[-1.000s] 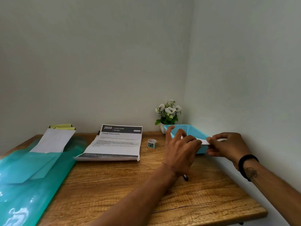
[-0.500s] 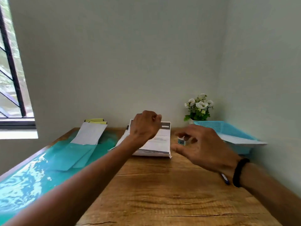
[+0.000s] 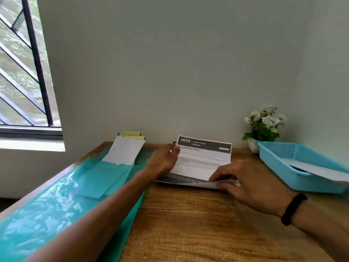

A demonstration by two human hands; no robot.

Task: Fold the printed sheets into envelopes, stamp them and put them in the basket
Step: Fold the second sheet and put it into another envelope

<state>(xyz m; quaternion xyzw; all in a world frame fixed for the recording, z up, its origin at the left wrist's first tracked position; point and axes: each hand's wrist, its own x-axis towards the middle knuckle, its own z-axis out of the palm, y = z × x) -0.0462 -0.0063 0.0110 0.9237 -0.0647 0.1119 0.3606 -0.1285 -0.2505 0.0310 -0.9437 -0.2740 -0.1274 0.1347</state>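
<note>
I have both hands on the stack of white printed sheets (image 3: 204, 159) at the back of the wooden counter (image 3: 207, 224): my left hand (image 3: 164, 161) grips the stack's left edge, likely to steady it, while my right hand (image 3: 245, 184) pinches up the near right corner, I judge to peel one sheet free. I count one light-blue perforated plastic basket (image 3: 283, 167) at the right with one white folded paper (image 3: 321, 170) already in it, and one pile of white envelopes (image 3: 125, 152) at the left.
</note>
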